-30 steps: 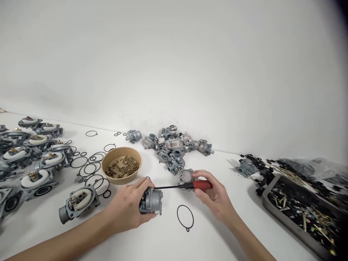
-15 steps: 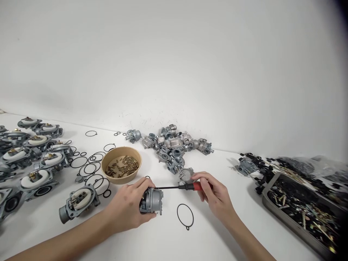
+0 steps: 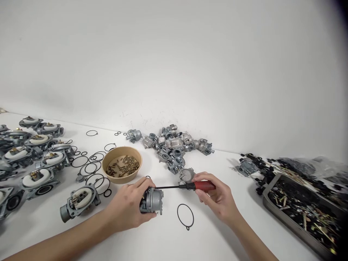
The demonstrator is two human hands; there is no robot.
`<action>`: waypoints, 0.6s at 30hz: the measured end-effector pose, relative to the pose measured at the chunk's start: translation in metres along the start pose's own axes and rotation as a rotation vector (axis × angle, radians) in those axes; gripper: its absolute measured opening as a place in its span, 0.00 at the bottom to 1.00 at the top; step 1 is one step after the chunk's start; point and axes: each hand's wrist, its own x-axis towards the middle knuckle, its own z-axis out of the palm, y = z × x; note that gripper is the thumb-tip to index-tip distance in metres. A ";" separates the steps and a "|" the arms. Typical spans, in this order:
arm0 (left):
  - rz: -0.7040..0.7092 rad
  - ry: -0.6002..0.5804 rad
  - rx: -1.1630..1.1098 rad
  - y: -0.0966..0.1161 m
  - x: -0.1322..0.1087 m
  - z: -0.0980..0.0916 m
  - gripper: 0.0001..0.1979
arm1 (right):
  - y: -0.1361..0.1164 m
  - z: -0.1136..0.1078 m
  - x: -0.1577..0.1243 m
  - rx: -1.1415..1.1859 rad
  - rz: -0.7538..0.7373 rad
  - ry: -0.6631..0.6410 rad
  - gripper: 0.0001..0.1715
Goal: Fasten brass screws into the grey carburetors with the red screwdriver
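My left hand (image 3: 127, 206) is wrapped round a grey metal carburetor body (image 3: 153, 200), holding it on the white table. My right hand (image 3: 217, 197) grips the red handle of a screwdriver (image 3: 202, 186). Its black shaft lies level and points left, with the tip at the top of the carburetor by my left thumb. A black O-ring with a small tab (image 3: 185, 216) lies flat on the table between my two hands. A loose grey cap (image 3: 186, 175) sits just behind the screwdriver.
A tan bowl of small brass parts (image 3: 122, 164) stands behind my left hand. Several assembled carburetors (image 3: 35, 152) and loose O-rings (image 3: 91, 163) fill the left. A heap of carburetor bodies (image 3: 174, 146) lies at the back; a grey tray of black and brass parts (image 3: 301, 214) is right.
My right hand has shifted its fingers along the screwdriver handle, showing more red now than half a second ago. The left hand and carburetor have stayed in place.
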 end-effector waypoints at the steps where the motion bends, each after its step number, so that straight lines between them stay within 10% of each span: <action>1: -0.001 -0.001 0.001 0.000 0.000 0.000 0.27 | 0.001 0.000 0.000 0.001 0.021 0.006 0.08; 18: 0.003 0.006 -0.011 -0.002 0.000 0.002 0.28 | 0.002 -0.001 0.003 -0.084 -0.042 0.010 0.10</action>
